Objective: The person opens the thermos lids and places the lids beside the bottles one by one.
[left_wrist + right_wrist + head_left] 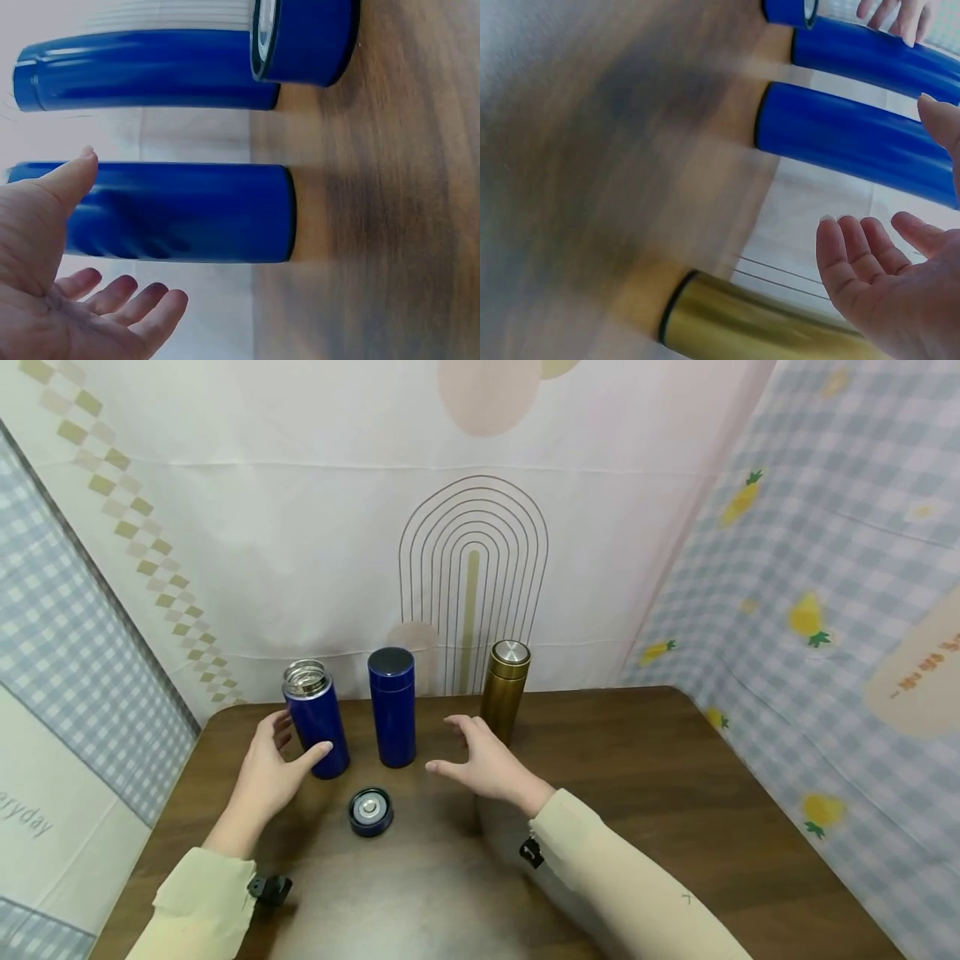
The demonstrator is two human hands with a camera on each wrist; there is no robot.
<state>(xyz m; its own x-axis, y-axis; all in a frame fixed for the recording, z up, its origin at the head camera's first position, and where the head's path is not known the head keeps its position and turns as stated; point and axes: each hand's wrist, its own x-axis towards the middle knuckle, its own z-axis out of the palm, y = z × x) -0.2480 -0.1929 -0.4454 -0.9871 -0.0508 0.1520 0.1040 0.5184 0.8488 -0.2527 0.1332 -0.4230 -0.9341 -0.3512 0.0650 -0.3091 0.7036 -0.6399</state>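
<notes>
An uncapped blue thermos bottle [318, 732] stands upright at the left, its steel mouth showing. My left hand [272, 767] is spread around its left and front sides. In the left wrist view the fingers [161, 307] look apart from the bottle; whether the thumb touches it I cannot tell. A dark blue lid [371, 811] lies on the table in front, inner side up. Beside the uncapped bottle stands a second blue thermos [393, 714] with its top on. Between that one and a capped gold thermos [501, 702] my right hand [483, 762] hovers, fingers spread and holding nothing.
The brown wooden table [660, 827] carries the bottles near its back edge. Behind it hangs a white patterned cloth [330, 527]. Blue checked cloth with pineapple prints [817, 635] lines the right side, and more checked cloth hangs at the left.
</notes>
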